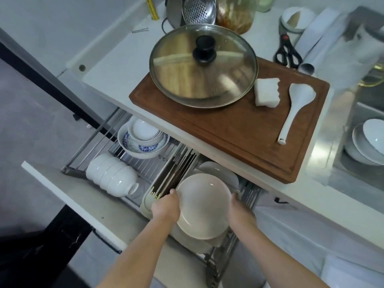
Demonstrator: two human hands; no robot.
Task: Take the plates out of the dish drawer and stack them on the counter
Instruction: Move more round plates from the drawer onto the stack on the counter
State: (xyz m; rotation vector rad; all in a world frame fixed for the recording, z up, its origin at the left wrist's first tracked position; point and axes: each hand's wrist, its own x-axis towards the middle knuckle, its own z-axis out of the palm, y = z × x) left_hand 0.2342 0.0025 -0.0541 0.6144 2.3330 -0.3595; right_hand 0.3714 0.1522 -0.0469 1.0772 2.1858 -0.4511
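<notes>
The dish drawer (74, 169) is pulled open below the counter (116, 73). I hold a cream plate (204, 206) over its right rack, my left hand (166, 206) on the plate's left rim and my right hand (242, 210) on its right rim. More plates stand in the rack, behind the held one (218, 170) and under it (193, 243). White bowls (113, 176) lie stacked on their side at the drawer's left. Nested bowls (143, 139), one blue-patterned, sit at the drawer's back.
A wooden cutting board (234, 129) on the counter carries a glass pot lid (203, 65), a white sponge (267, 92) and a white rice paddle (295, 109). Scissors (287, 50) lie behind the cutting board. The sink (365, 142) at right holds white dishes. Chopsticks (176, 173) lie in the drawer's middle tray.
</notes>
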